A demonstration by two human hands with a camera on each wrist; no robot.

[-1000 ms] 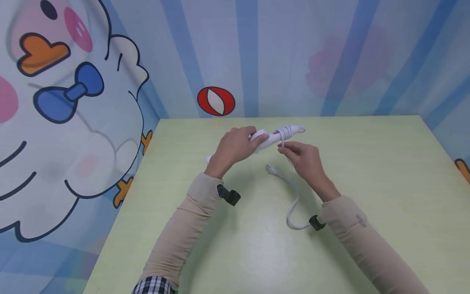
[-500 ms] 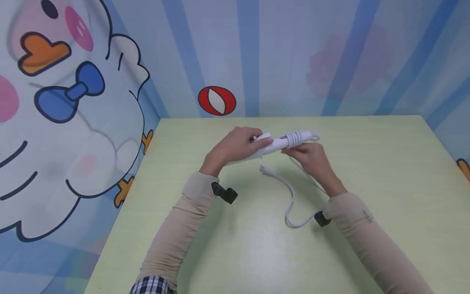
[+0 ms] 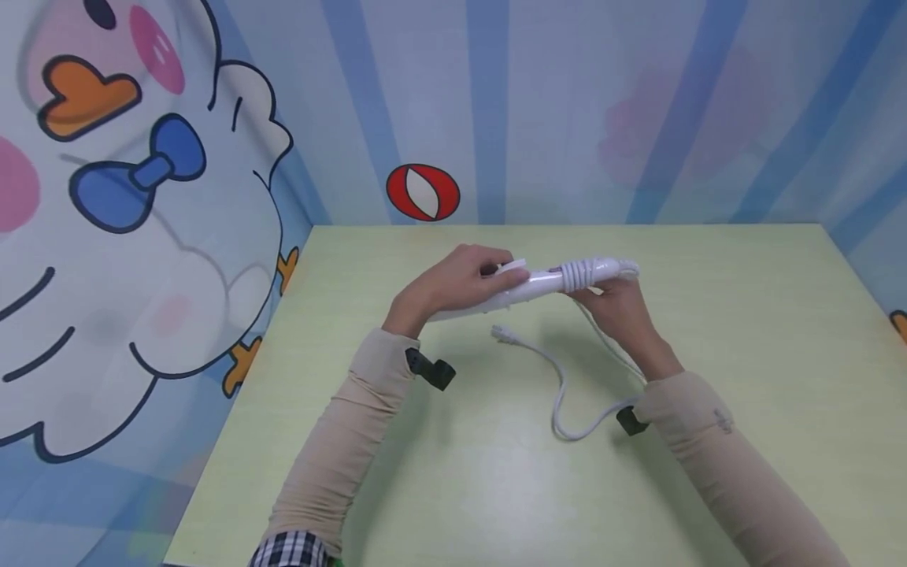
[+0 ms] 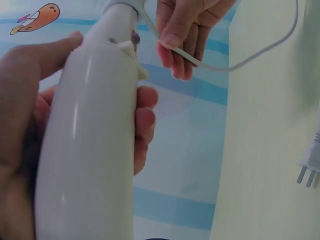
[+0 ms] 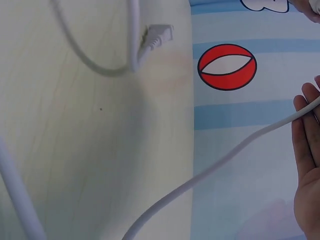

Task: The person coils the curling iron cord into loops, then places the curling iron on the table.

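Observation:
A white hair iron (image 3: 542, 285) is held above the table, lying roughly level with its right end slightly higher. My left hand (image 3: 464, 277) grips its body from the left, thumb on the near side and fingers round the back. Several turns of its white power cord (image 3: 577, 275) wrap the handle near the right end. Just under those turns, my right hand (image 3: 623, 311) pinches the cord; the left wrist view shows the thumb pressing the cord (image 4: 240, 65) against the fingers. The loose cord runs down to a plug (image 3: 505, 335) near the table's middle.
The pale yellow table (image 3: 744, 331) ends at a blue striped wall (image 3: 560, 102) behind the hands. A cartoon bird (image 3: 212, 315) is printed on the left wall. Black wrist cameras hang below both cuffs, the right one (image 3: 632, 421) overlapping the loose cord.
The hair iron has shifted right and tilted closer to level. The right hand has moved right and now sits beneath the wrapped handle. The plug has slid slightly left.

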